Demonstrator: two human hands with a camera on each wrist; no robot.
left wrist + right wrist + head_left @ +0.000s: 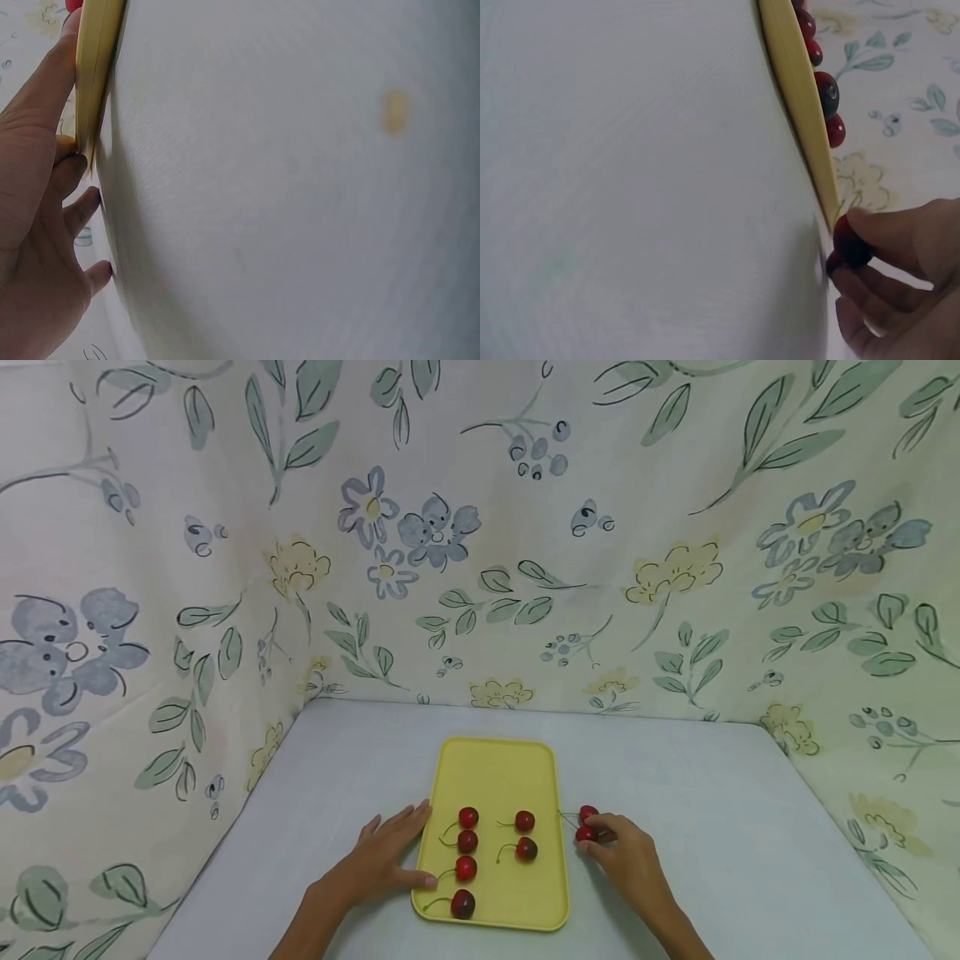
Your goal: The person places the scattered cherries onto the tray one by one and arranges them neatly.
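A yellow tray (495, 777) lies on the white table with dark red cherries on it. Several cherries (466, 868) form a column along its left side, stems pointing left; two more, an upper cherry (524, 821) and a lower cherry (527, 849), sit right of the middle. My left hand (386, 853) rests at the tray's left edge, fingers extended and thumb over the rim. Just outside the right rim, my right hand (626, 852) pinches a cherry (853, 244) between thumb and fingers. Close beside it is another cherry (588, 813). Their stems reach toward the rim.
The white table (690, 802) extends on both sides of the tray. A floral cloth (510, 568) hangs behind the table and along its left and right sides.
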